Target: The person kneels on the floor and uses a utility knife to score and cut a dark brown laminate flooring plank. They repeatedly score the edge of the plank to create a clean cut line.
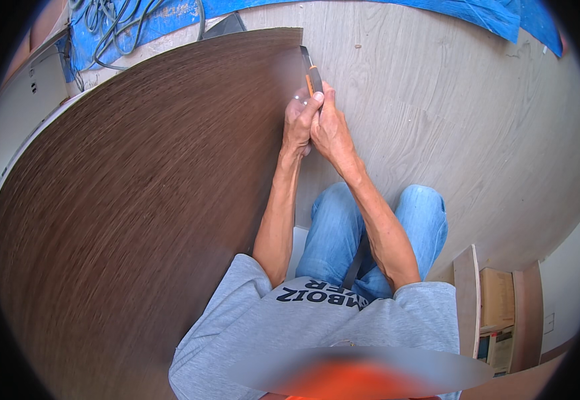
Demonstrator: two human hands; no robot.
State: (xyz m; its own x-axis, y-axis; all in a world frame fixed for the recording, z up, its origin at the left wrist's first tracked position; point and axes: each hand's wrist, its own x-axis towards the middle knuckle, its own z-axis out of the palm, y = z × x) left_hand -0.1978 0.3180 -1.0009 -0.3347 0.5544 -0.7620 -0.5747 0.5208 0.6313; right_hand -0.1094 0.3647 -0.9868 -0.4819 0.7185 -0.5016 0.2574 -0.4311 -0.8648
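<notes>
A utility knife (315, 81) with a black and orange handle points away from me, its dark blade beside the far right corner of a large dark brown wood-grain panel (143, 187). My left hand (297, 125) is closed at the near end of the handle, with the thumb up against it. Close beside it, my right hand (331, 130) is wrapped round the same handle, its thumb along the top. The two hands touch, and they hide the lower part of the knife. Whether the blade touches the panel's edge, I cannot tell.
The panel fills my left side. Pale wood-look flooring (490, 120) lies to the right. Blue sheeting (437, 15) runs along the far side, with dark cables (120, 30) on it at the far left. A shelf unit (529, 313) holding a cardboard box (497, 298) is at the near right.
</notes>
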